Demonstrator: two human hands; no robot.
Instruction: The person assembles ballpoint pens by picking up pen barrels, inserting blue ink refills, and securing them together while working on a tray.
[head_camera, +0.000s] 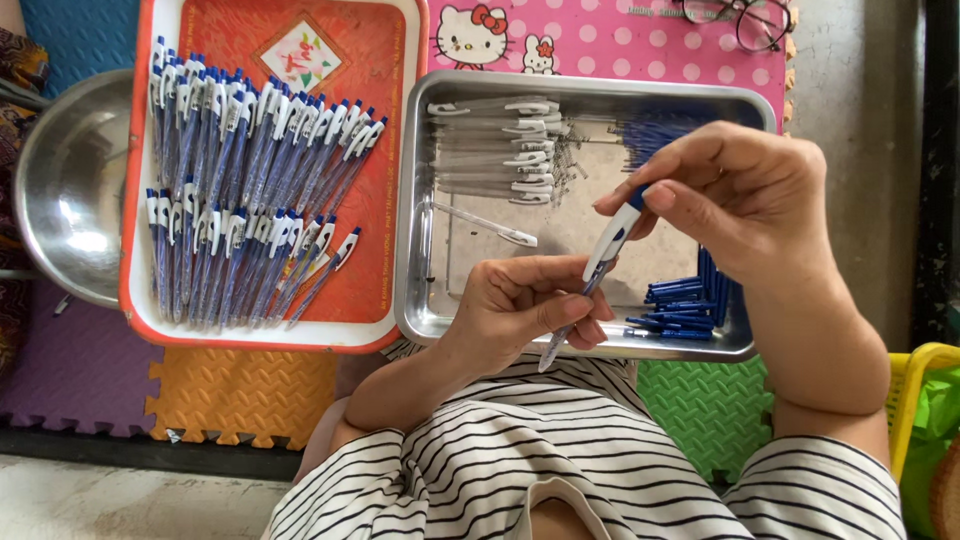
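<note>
At frame centre we see two trays: one red tray (140, 200) with two rows of finished pens (250, 150), one steel tray (420, 300). Our left hand (520, 305) and right hand (740, 190) both grip one pen (590, 280)

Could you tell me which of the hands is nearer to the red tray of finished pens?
Left. The left hand sits just right of the red tray, across the steel tray's edge; the right hand is farther right.

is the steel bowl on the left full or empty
Empty, as far as it shows: the bowl has only bare shiny metal inside. Its left edge is out of frame, and the red tray covers its right rim.
</note>
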